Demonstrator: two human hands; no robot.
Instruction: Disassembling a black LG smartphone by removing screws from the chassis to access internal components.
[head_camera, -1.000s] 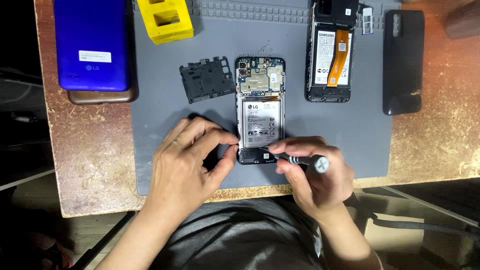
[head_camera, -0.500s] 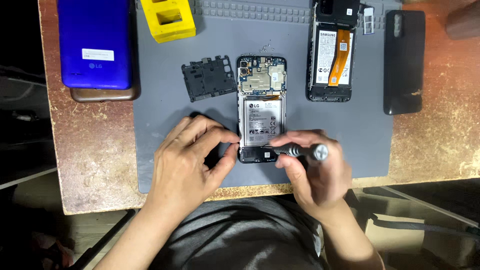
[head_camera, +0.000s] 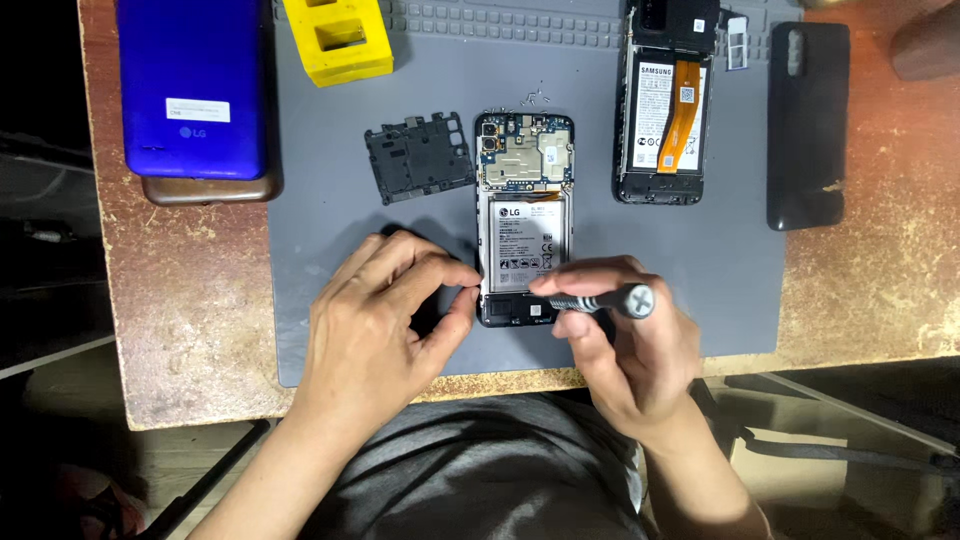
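two opened phones (head_camera: 524, 215) lie on one grey mat (head_camera: 330, 250); left hand (head_camera: 385, 325) pinches the nearer phone's edge, right hand (head_camera: 625, 345) closed around one screwdriver (head_camera: 600, 299).

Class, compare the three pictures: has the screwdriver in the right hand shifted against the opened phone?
Yes. The screwdriver has swung from slanting down-right to nearly level across the lower end of the opened phone, its tip staying there.

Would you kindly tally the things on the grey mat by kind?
Opened phones: 2
Loose black covers: 2
Yellow holder: 1
Screwdriver: 1, in the right hand
Total: 6
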